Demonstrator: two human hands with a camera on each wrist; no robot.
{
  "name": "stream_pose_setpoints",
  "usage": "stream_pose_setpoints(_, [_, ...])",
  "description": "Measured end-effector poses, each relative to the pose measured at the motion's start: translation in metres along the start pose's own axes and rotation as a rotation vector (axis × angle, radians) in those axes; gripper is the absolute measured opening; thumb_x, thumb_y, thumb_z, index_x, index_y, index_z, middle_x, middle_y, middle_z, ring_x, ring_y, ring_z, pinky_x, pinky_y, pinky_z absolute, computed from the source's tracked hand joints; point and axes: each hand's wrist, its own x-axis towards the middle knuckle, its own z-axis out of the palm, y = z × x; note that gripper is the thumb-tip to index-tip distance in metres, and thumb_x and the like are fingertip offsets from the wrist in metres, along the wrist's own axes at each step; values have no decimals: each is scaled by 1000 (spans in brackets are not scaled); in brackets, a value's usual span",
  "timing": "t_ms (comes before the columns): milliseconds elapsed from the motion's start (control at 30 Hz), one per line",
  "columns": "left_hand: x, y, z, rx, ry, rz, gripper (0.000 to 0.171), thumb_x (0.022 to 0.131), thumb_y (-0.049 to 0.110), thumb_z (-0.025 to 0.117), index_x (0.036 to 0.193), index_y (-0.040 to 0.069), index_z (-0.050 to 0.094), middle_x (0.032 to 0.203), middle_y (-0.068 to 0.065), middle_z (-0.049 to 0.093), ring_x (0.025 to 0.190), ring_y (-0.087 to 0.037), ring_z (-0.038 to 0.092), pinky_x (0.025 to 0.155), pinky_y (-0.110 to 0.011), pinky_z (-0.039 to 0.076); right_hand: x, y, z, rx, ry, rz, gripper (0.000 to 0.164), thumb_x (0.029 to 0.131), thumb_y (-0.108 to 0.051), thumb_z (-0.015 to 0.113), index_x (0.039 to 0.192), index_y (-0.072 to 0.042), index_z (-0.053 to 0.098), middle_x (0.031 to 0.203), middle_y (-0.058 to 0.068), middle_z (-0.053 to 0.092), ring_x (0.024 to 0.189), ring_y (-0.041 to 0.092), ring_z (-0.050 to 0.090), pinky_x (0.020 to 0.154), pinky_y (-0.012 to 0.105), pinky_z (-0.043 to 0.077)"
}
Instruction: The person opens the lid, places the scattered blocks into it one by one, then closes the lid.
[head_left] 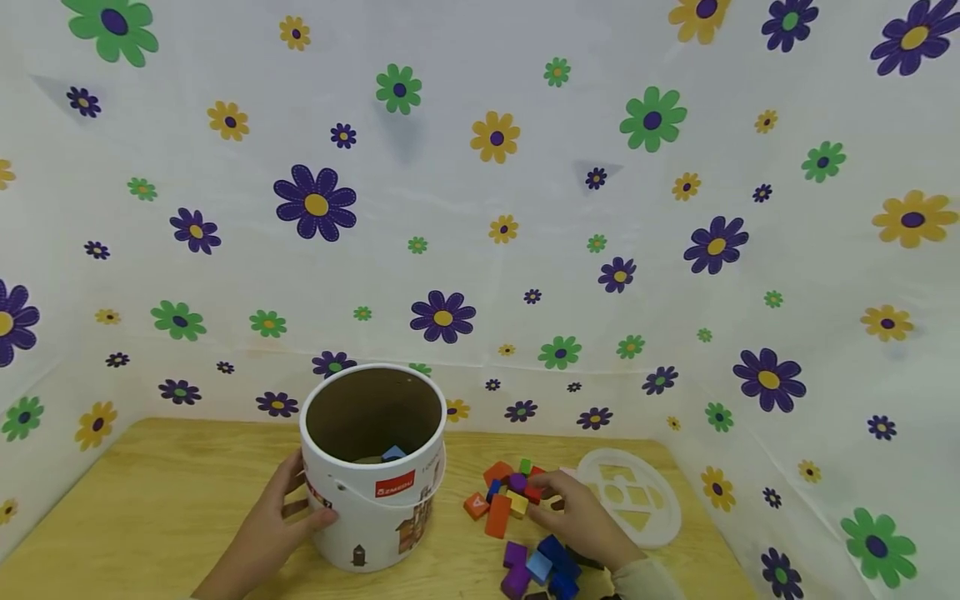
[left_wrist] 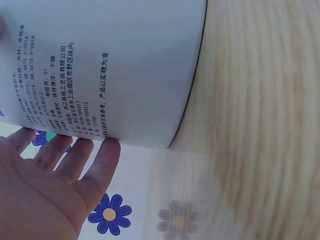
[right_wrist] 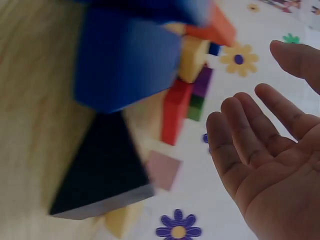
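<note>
Behind everything, white flower-printed sheeting [head_left: 540, 192], meeting a pale wooden surface [head_left: 165, 500]. Low, left of centre: a tall white cylindrical bucket [head_left: 371, 508] with a blue wooden block [head_left: 392, 453] inside. Lower right: a translucent round lid with cut-out shapes [head_left: 666, 510]. At the bucket's left side, the left grip [head_left: 272, 515], touching with nearly straight fingers. Beside red-orange wooden blocks [head_left: 498, 517], the right grip [head_left: 576, 515], loosely spread, apparently holding nothing. Near the bottom edge, blue and purple wooden blocks [head_left: 538, 567]. Could scatter blocks with a brushing wrist, or tip the bucket by pushing hard. Widest room left of the bucket; tightest between blocks and lid.
</note>
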Motion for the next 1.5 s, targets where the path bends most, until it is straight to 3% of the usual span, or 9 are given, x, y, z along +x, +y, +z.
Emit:
stream_pose_setpoints(167, [-1,-2,-2,4,-2,-28,106,93,45,76,166,16,5,168,-21,19,150,-48,27,113,-60,44,5,11,5,-6,-55,9,36,98,-18,72,129,-1,66,125,14,67,110,32,63,91,49,59])
stream_pose_setpoints(300, [-1,-3,-3,11,-2,-27,105,93,43,76,166,16,5,168,-22,19,149,-48,28,113,-60,44,10,14,11,-65,-72,-12,38,97,-17,74,131,-3,66,125,11,67,108,28,63,88,43,60])
stream_pose_setpoints(433, [-1,-5,-3,5,0,-1,102,95,39,75,166,15,6,168,-22,20,149,-48,29,112,-60,45,13,10,18,-99,-81,-46,46,96,-16,73,139,-6,63,131,12,64,110,28,62,88,40,60])
stream_pose_setpoints(633, [-1,-5,-2,1,3,2,102,96,38,75,166,16,5,168,-21,20,149,-48,29,112,-60,45,16,-1,24,-104,-137,-72,47,98,-14,71,144,-8,59,142,11,59,118,32,62,94,47,58])
stream_pose_setpoints(767, [-1,-5,-1,-1,13,13,102,95,37,76,166,16,6,168,-21,21,149,-48,30,112,-61,45,18,-2,26,-89,-157,-57,47,98,-11,70,143,-10,60,131,7,64,107,22,63,83,35,59])
stream_pose_setpoints(867, [0,-3,0,2,17,9,104,94,39,76,167,16,6,168,-21,21,149,-48,30,112,-61,45,19,0,27,-61,-172,-42,48,98,-9,69,145,-10,59,113,4,65,89,13,61,68,26,55])
stream_pose_setpoints(1000, [0,-1,0,3,17,-7,105,94,43,76,167,16,5,169,-21,20,149,-48,28,112,-61,45,19,1,27,-5,-201,-35,52,99,-7,68,149,-9,55,102,2,65,75,9,60,59,25,56])
stream_pose_setpoints(1267, [0,0,0,1,2,-30,107,92,41,78,166,15,5,169,-22,19,150,-48,27,113,-60,44,20,3,29,-11,-204,-31,37,98,-11,71,134,-8,66,112,0,70,88,8,64,71,24,56])
stream_pose_setpoints(1500, [-1,0,0,-2,-2,-35,107,92,41,78,166,15,6,169,-22,18,150,-49,27,113,-61,43,17,4,26,-55,-136,16,34,95,-21,76,126,-8,70,101,-5,70,87,11,63,73,27,55])
